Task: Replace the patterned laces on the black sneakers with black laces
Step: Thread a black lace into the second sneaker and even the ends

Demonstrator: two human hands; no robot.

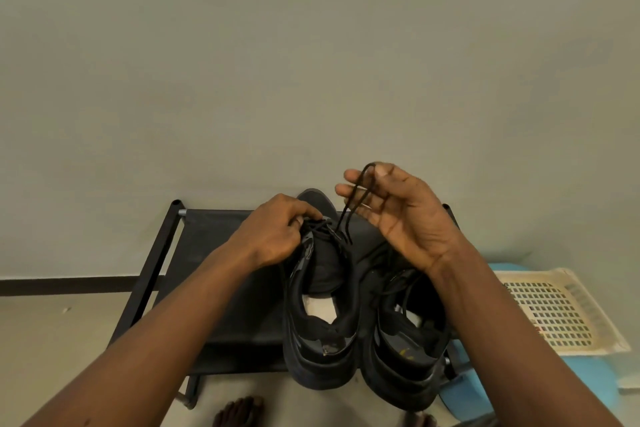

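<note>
left hand (277, 230): fingers pinch laces on left sneaker (320, 305) | right hand (398, 215): fingers pinch black lace (353, 204), raised | second sneaker (405, 336) beside

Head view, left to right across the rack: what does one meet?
Black rack's left frame bar → left hand → left sneaker → right sneaker → cream perforated basket. The right hand, pinching the black lace, overlaps both sneakers, so it is left out.

Right sneaker (405, 354) front behind right hand (398, 215)
</note>
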